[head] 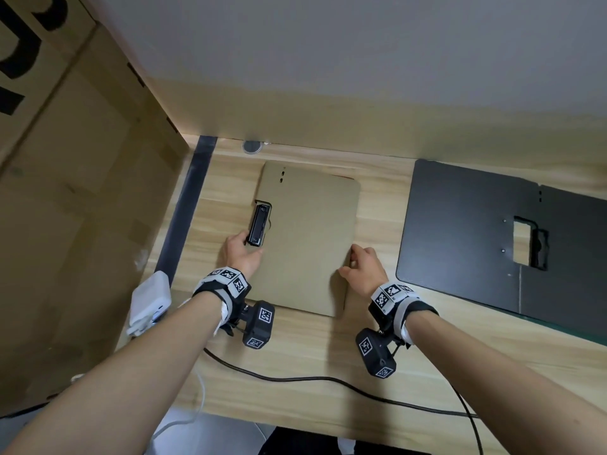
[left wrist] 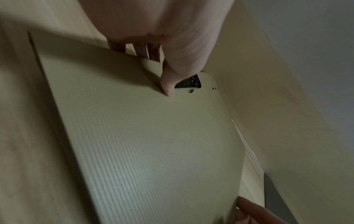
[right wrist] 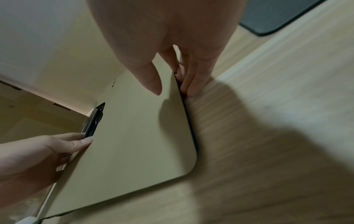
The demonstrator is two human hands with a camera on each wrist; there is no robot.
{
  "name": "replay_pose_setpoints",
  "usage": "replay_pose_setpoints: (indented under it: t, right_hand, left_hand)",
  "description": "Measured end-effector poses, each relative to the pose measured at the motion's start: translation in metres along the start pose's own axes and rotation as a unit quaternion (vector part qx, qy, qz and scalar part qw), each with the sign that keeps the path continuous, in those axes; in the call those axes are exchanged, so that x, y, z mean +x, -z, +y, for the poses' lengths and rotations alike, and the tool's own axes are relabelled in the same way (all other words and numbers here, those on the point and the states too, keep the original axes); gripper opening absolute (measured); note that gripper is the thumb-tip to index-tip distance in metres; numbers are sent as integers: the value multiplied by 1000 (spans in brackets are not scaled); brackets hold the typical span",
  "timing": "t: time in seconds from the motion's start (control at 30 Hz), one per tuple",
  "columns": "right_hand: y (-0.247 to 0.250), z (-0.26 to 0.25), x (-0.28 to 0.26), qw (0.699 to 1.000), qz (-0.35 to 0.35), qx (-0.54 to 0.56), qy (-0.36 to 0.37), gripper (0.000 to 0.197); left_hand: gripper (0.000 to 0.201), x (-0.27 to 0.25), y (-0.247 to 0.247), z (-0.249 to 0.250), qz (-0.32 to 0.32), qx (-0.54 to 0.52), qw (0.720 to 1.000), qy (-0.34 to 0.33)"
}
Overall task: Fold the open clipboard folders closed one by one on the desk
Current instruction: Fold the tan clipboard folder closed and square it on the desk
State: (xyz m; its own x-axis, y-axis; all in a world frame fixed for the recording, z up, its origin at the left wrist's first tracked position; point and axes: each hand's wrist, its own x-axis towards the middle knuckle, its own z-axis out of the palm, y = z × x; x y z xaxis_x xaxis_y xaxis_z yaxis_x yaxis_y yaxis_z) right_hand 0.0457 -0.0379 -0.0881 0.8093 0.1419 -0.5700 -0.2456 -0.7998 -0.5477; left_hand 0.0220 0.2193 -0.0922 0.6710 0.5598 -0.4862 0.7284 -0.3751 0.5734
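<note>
Flat tan ribbed-plastic clipboard folder [head: 305, 238], folded shut, lies on the light wood-grain surface [head: 328, 356] btwn both hands. Left hand [head: 241, 256]: thumb on top of the cover, fingers [left wrist: 142, 50] curled under its left edge, right by the black metal clip [head: 258, 228]. Right hand [head: 363, 269]: thumb over the right edge, fingers [right wrist: 191, 75] curled against that edge, pinching it. Right of the right fingers, apart: black plastic clipboard folder [head: 486, 238], lying open. Left of the left fingers: big brown cardboard box [head: 75, 178] w/ a white charger block [head: 151, 298] beside it. Black cable [head: 295, 378] runs across the surface nearer the person than both wrists.
</note>
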Motion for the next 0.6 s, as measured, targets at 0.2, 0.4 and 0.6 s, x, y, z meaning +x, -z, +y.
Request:
replay_pose_setpoints:
  t: [0.2, 0.4, 0.6]
  right_hand:
    - [20, 35, -15, 999, 25, -3, -31, 27]
    - [35, 52, -19, 999, 21, 33, -11, 12]
    - [74, 102, -46, 989, 73, 113, -59, 29]
  left_hand:
    - [59, -30, -40, 13, 5, 119, 992, -47]
    - [81, -58, -55, 43, -5, 164, 985, -45]
    - [74, -101, -104, 117, -79, 192, 958, -196]
